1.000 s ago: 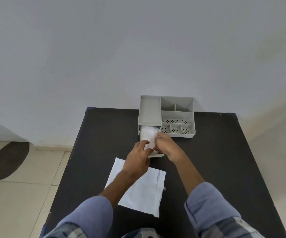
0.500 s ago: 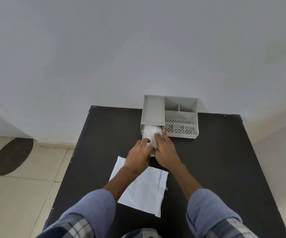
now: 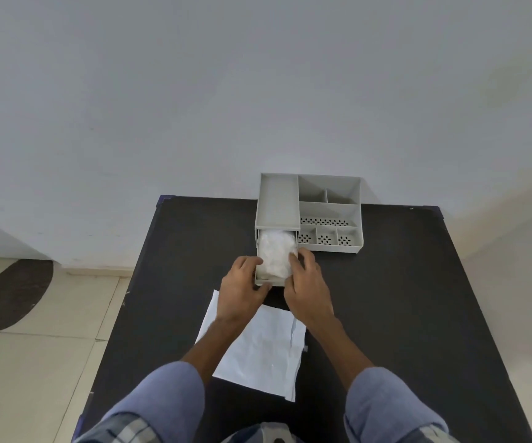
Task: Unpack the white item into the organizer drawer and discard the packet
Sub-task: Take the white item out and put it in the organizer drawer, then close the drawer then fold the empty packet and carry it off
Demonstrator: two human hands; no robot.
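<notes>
A black table (image 3: pixel 402 298) stands against a grey wall (image 3: pixel 194 91).

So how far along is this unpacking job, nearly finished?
Mostly done, it seems. The white item already lies in the pulled-out drawer of the grey organizer. In hand: the left hand and right hand flank the drawer front, apparently tucking the item in. Left: the drawer is still open, and the flat white packet lies on the black table, not yet discarded.

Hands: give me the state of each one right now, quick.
Left hand: fingers curled on the drawer front corner.
Right hand: fingers pressing the white item into the drawer; not gripping.
</notes>
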